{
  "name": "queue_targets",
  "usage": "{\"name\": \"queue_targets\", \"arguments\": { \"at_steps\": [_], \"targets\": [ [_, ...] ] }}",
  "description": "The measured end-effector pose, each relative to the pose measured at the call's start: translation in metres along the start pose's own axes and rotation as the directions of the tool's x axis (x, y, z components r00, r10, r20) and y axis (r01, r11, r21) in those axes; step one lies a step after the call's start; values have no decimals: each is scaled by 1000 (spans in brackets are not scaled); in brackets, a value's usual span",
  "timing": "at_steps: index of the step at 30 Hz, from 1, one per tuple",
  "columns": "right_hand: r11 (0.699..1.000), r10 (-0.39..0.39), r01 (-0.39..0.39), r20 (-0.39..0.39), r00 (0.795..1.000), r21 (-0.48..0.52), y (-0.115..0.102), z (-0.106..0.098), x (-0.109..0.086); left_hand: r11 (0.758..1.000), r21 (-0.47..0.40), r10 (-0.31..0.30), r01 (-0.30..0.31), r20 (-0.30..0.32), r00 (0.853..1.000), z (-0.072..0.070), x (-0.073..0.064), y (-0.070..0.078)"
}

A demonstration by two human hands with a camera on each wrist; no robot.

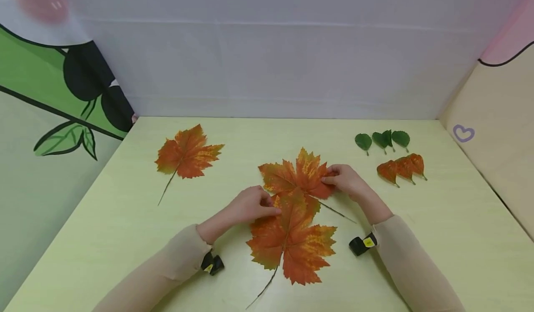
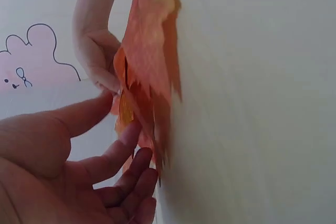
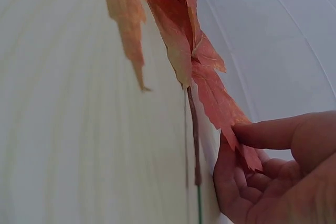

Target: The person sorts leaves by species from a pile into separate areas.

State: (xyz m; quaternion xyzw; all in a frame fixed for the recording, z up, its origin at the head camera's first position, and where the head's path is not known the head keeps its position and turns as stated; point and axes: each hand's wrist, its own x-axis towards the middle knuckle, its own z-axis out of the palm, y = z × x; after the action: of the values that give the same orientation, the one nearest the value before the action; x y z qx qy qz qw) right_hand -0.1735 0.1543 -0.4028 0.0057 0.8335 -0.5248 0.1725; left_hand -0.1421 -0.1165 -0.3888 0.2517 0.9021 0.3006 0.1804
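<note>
Two large orange maple leaves overlap in the middle of the table. My left hand (image 1: 252,205) holds the upper left part of the nearer maple leaf (image 1: 292,247), thumb and fingers at its edge in the left wrist view. That leaf's stem points toward the front left. Behind it, the farther maple leaf (image 1: 288,175) is pinched at its right lobe by my right hand (image 1: 344,181); the right wrist view shows the thumb (image 3: 262,135) on one face and fingers behind. Its stem slants to the right. The nearer leaf covers part of the farther one.
A third maple leaf (image 1: 189,152) lies at the back left of the table (image 1: 104,238). At the back right are several small green leaves (image 1: 379,139), with three small orange leaves (image 1: 403,167) in front of them. Printed cloth walls (image 1: 275,71) stand behind and beside the table.
</note>
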Motion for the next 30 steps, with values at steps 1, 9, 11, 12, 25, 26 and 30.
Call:
{"name": "queue_targets", "arguments": {
  "at_steps": [1, 9, 11, 12, 25, 26, 30],
  "targets": [
    [1000, 0, 0, 4, 1000, 3, 0, 0, 0, 1000, -18, -9, 9, -2, 1000, 1, 1, 1],
    [1000, 0, 0, 10, 1000, 19, 2, 0, 0, 996, -75, -49, 43, -77, 996, -3, 0, 5],
    [1000, 1, -2, 11, 1000, 21, 1, -1, 0, 996, -85, -49, 40, -99, 994, -7, -1, 5],
    [1000, 2, -2, 11, 1000, 21, 1, -1, -1, 995, -90, -46, 36, -106, 993, -9, -2, 4],
    [1000, 25, -25, -5, 1000, 10, 0, -4, -2, 991, -124, -63, 43, -163, 985, -53, -8, -4],
    [1000, 24, -24, -7, 1000, 8, -1, -5, -2, 991, -125, -70, 50, -166, 984, -57, -7, -4],
    [999, 33, -33, -19, 999, 9, -1, -8, -2, 987, -139, -103, 78, -179, 979, -69, -2, -10]
  ]
}}
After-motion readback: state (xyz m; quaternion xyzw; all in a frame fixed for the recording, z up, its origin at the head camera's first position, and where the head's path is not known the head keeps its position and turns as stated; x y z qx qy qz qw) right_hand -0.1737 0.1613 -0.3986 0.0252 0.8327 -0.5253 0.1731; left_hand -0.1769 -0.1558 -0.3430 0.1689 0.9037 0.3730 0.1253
